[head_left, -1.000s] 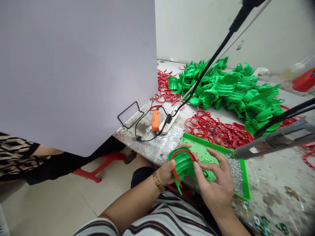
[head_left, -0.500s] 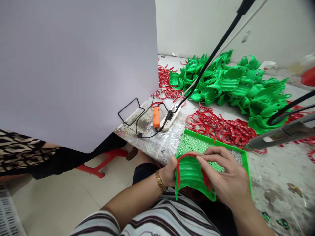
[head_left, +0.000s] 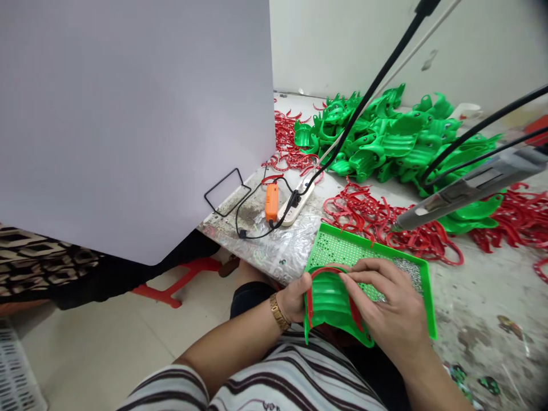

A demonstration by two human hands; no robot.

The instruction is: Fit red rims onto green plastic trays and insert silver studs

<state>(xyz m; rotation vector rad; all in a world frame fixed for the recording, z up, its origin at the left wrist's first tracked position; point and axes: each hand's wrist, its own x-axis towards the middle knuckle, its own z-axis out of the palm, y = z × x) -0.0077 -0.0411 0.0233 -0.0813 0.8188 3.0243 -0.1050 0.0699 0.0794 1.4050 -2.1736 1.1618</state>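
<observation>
A curved green plastic shell (head_left: 331,302) is held low in front of me, its ribbed hollow side up. Along its arched edge lies a red curved plastic strip (head_left: 310,297). My left hand (head_left: 295,298) grips the shell's left side, thumb on the rim and the other fingers hidden beneath. My right hand (head_left: 387,302) is closed, thumb and fingertips pinching the red strip at the upper right of the arch. Anything small between those fingertips cannot be made out. Behind the shell is a green perforated tray (head_left: 338,251) with small silvery screws (head_left: 409,271) at its right.
A grey powered screwdriver (head_left: 462,191) hangs over the red strips (head_left: 363,211) behind the tray. Further back are piled green shells (head_left: 398,137). A power strip (head_left: 295,208), orange adapter (head_left: 271,202) and cables lie left. A large grey panel (head_left: 137,125) blocks the left side.
The hanging screwdriver has swung left and up, now over the red strips. Both hands keep their hold on the shell and strip, nearly unmoved.
</observation>
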